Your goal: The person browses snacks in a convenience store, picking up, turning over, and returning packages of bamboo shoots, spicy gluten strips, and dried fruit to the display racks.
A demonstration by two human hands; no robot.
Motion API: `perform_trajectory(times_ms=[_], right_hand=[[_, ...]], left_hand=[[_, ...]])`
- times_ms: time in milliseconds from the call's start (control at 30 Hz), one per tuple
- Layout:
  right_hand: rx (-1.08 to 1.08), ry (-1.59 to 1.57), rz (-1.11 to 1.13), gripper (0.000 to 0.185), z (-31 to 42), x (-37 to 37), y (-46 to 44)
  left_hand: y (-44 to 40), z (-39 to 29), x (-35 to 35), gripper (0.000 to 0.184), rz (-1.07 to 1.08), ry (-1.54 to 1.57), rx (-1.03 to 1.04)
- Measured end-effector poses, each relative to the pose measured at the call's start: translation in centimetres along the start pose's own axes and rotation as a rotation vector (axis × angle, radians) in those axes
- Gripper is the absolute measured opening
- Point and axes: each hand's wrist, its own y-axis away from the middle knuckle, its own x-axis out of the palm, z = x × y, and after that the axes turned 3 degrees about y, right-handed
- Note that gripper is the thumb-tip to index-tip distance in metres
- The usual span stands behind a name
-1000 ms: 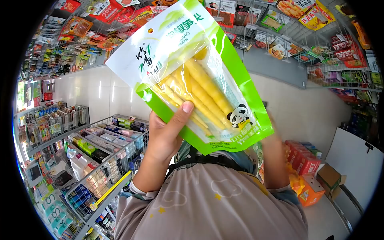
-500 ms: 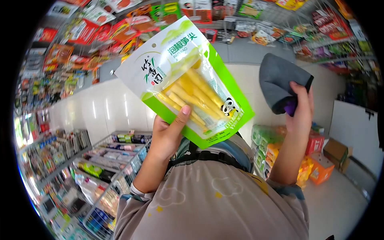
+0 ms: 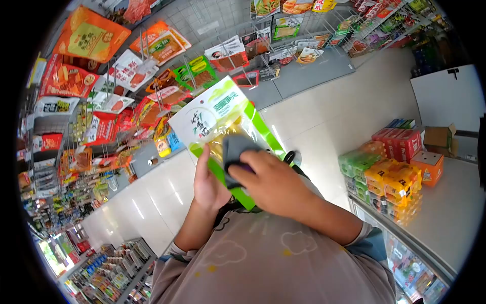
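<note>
A green-and-white packet of bamboo shoots (image 3: 208, 109) is tilted in front of my chest, its printed front facing up at me. My left hand (image 3: 208, 186) grips its lower left edge, with the thumb along the side and the other fingers mostly hidden behind. A folded grey cloth (image 3: 238, 147) lies against the packet's clear window, covering much of the yellow shoots. Closed around that cloth is my right hand (image 3: 273, 182), pressing it onto the front of the packet. A small dark purple part shows under the right fingers.
Wire racks hung with snack packets (image 3: 91, 35) stand ahead and to the left, above a grey base shelf (image 3: 309, 76). Stacked drink packs (image 3: 390, 175) and an orange box (image 3: 428, 167) are on the right. Another goods shelf (image 3: 111, 268) stands at lower left.
My right hand has brought the grey cloth from the right onto the packet's front. The packet sits slightly lower and further left, and the view has turned, with the left racks now nearer.
</note>
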Motion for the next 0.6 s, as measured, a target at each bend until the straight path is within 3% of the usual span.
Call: perform_trajectory(times_ms=[67, 133, 233, 267, 367, 467, 600], right_hand=[[-0.066, -0.009, 0.028, 0.026, 0.1, 0.5, -0.8], [-0.187, 0.024, 0.027, 0.017, -0.1, 0.4, -1.8], [-0.214, 0.126, -0.019, 0.021, -0.8, -0.2, -2.8], [-0.22, 0.129, -0.024, 0.021, -1.0, -0.4, -3.0], [-0.18, 0.256, -0.143, 0.023, -1.8, -1.3, -3.3], [-0.062, 0.092, -0.21, 0.036, -2.8, -3.2, -2.9], [-0.149, -0.087, -0.118, 0.036, -5.2, -5.2, -1.3]], left_hand=[[-0.5, -1.4, -0.3, 0.055, 0.031, -0.049, 0.011], [-1.1, -2.2, 0.2, 0.054, -0.106, -0.07, 0.08], [-1.4, -2.1, -0.7, 0.052, -0.081, -0.195, -0.006], [-1.5, -1.7, 0.0, 0.046, -0.199, -0.323, 0.013], [-2.2, -0.7, 1.6, 0.041, -0.268, -0.422, 0.157], [-2.8, -1.4, 1.8, 0.039, -0.273, -0.444, 0.289], [-2.4, -2.9, 1.4, 0.052, -0.256, -0.626, 0.441]])
